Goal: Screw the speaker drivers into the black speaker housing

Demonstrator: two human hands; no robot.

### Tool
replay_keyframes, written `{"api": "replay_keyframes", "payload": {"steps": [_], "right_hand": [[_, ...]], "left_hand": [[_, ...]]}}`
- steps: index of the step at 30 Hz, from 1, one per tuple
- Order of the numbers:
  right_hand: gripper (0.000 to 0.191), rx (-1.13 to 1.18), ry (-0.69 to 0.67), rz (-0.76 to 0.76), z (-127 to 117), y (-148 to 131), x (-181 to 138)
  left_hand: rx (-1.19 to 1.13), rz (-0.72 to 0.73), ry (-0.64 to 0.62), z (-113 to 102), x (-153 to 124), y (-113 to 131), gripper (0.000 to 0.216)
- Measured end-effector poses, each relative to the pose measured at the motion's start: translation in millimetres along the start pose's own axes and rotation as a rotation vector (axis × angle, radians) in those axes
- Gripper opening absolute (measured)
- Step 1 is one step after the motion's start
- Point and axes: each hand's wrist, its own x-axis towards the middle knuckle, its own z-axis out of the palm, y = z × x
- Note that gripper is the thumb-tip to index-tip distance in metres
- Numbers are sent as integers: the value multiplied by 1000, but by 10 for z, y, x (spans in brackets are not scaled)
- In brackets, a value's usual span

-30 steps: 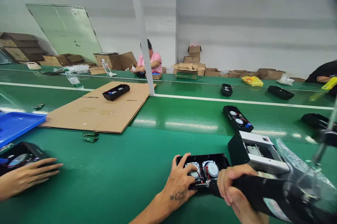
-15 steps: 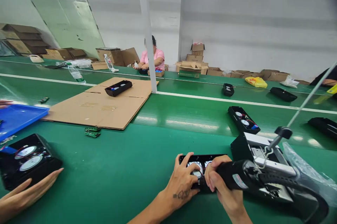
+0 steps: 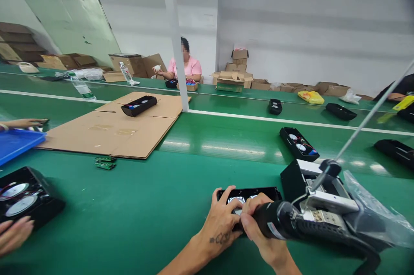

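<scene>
A black speaker housing (image 3: 270,192) with round silver speakers lies on the green bench in front of me. My left hand (image 3: 223,214) grips its left part, fingers over the far edge and thumb side near the front. In my right hand (image 3: 263,234) is a black electric screwdriver (image 3: 280,219), held almost level and tilted toward the housing. A cable runs from its rear, and a rod slants up behind it. The screwdriver's tip is hidden behind my fingers. Just right of the housing stands a black and silver box-shaped device (image 3: 293,180), partly covered by the screwdriver.
At left, a co-worker's hand (image 3: 14,236) touches another speaker housing (image 3: 35,197); another hand (image 3: 24,123) is above a blue tray (image 3: 19,145). Small green circuit boards (image 3: 105,163) lie near a cardboard sheet (image 3: 129,137). More housings (image 3: 299,143) sit on the belt beyond.
My right hand and the screwdriver have shifted left, closer to my left hand. The co-worker's hand at left has drawn back along the housing. A hand has come over the blue tray.
</scene>
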Motion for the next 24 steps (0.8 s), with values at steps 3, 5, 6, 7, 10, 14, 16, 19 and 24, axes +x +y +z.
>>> {"api": "replay_keyframes", "payload": {"steps": [3, 5, 6, 7, 10, 14, 16, 19, 24], "right_hand": [[26, -18, 45, 18, 49, 3, 5], [25, -62, 85, -14, 72, 53, -2], [24, -72, 104, -37, 76, 84, -6], [23, -65, 115, -59, 68, 108, -8], [22, 56, 98, -73, -66, 68, -2], [13, 199, 176, -121, -587, -359, 22], [12, 115, 377, -143, -952, -614, 52], [26, -73, 662, -193, -1471, -826, 128], [33, -208, 772, -193, -1901, -700, 218]], "left_hand": [[24, 13, 12, -5, -1, 11, 35], [40, 27, 28, -26, 13, 10, 37], [47, 39, 36, -37, 23, 2, 36], [50, 49, 48, -47, 34, -14, 35], [45, 78, 65, -46, 73, -100, 25], [20, 104, 66, 19, 100, -218, 20], [13, 105, 86, 47, 95, -237, 22], [21, 88, 115, 50, 83, -223, 22], [84, 112, 58, -22, 88, -245, 19]]}}
